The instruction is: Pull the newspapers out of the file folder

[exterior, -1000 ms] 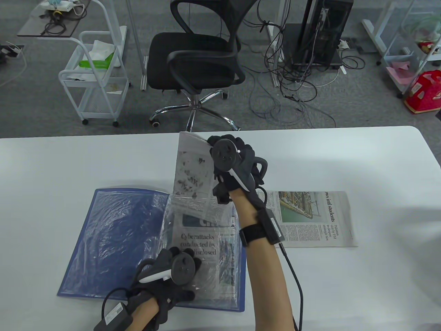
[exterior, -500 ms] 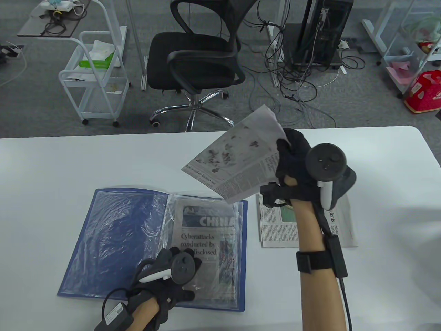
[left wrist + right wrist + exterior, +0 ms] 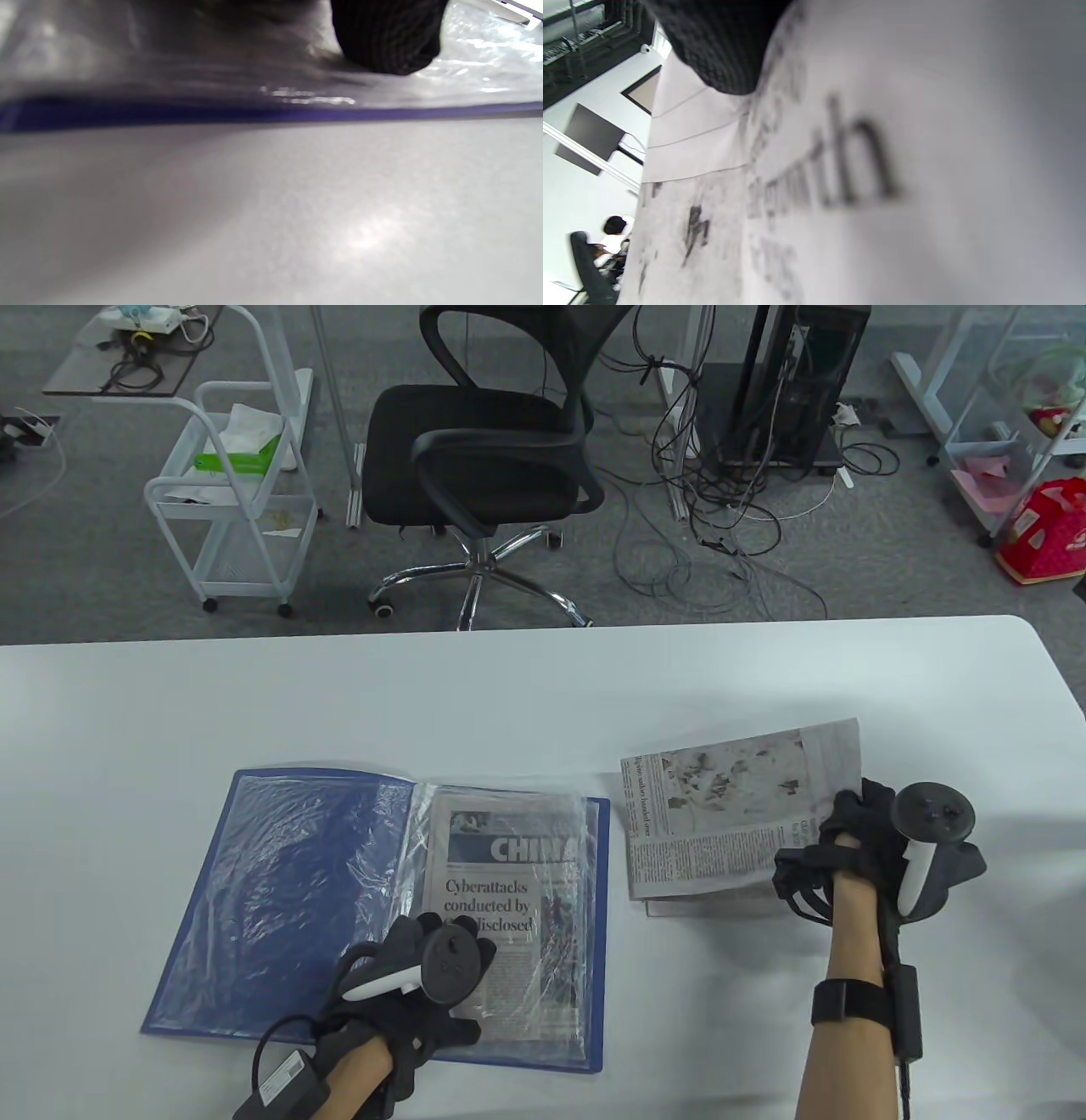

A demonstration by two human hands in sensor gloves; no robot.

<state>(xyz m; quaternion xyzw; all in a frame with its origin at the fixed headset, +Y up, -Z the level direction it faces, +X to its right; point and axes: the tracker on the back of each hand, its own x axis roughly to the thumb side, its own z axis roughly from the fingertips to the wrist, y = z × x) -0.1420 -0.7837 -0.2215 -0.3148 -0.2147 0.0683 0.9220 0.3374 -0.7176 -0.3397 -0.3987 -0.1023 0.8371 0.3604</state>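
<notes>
While our left hand (image 3: 424, 976) presses flat on the folder (image 3: 280, 899) near the table's (image 3: 170, 704) front edge, one newspaper (image 3: 501, 899) lies sleeved under its fingers, long axis running front to back. Right of the folder, our right hand (image 3: 857, 848) pinches a pulled sheet (image 3: 721, 814) by its right edge, held low over the pile (image 3: 704, 906), palm turned inward.

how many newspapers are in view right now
3: one in the right hand, the held newspaper; one beneath it; one sleeved in the file folder. More may be hidden.
</notes>
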